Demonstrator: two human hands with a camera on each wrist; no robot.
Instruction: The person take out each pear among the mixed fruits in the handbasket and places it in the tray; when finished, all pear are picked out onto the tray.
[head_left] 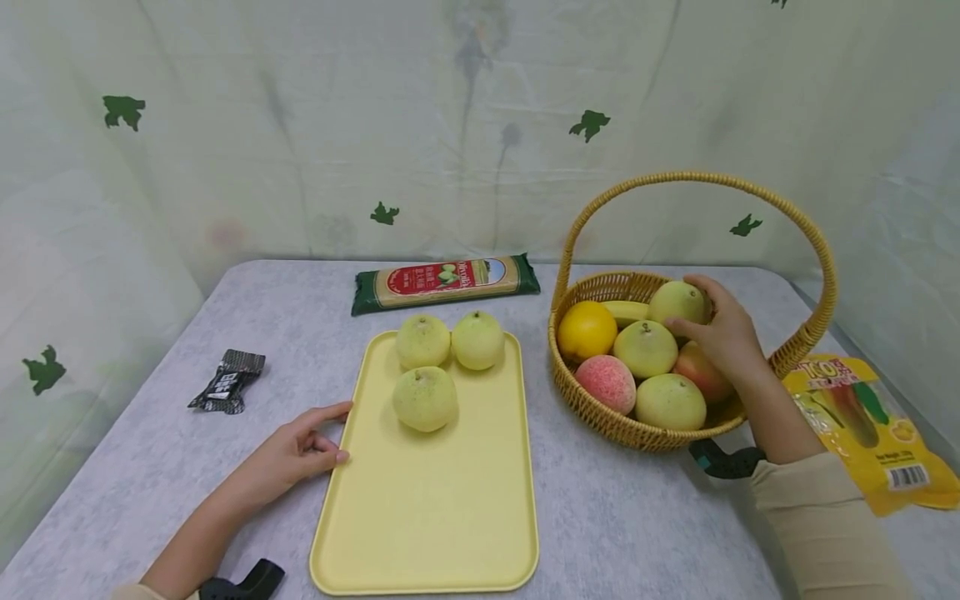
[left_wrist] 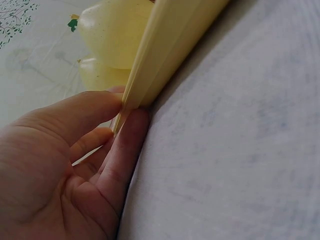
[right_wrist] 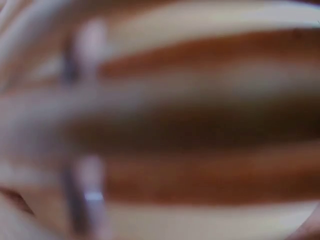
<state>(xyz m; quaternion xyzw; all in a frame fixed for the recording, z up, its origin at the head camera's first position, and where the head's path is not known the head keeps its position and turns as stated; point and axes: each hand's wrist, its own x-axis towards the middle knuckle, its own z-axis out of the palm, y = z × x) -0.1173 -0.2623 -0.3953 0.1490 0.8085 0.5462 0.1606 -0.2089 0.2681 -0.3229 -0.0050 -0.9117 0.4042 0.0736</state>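
Note:
My left hand (head_left: 288, 454) pinches the left rim of a yellow tray (head_left: 435, 525). In the left wrist view, thumb and fingers lie on either side of the tray's rim (left_wrist: 155, 65). Three pale green pears (head_left: 425, 399) sit toward the tray's far end. Over the wicker basket (head_left: 600, 423), my right hand (head_left: 723, 333) grips a pale green pear (head_left: 677, 302) at the back right of the fruit. Around it lie more pears (head_left: 645, 349), an orange (head_left: 587, 332), a banana (head_left: 626, 312) and a pink peach (head_left: 606, 384). Blurred basket strands (right_wrist: 210, 122) fill the right wrist view.
The basket's tall handle (head_left: 693, 177) arches above my right hand. A yellow snack bag (head_left: 862, 433) lies right of the basket. Behind the tray is a green-ended pasta packet (head_left: 446, 283); a small black wrapper (head_left: 228, 382) lies at left.

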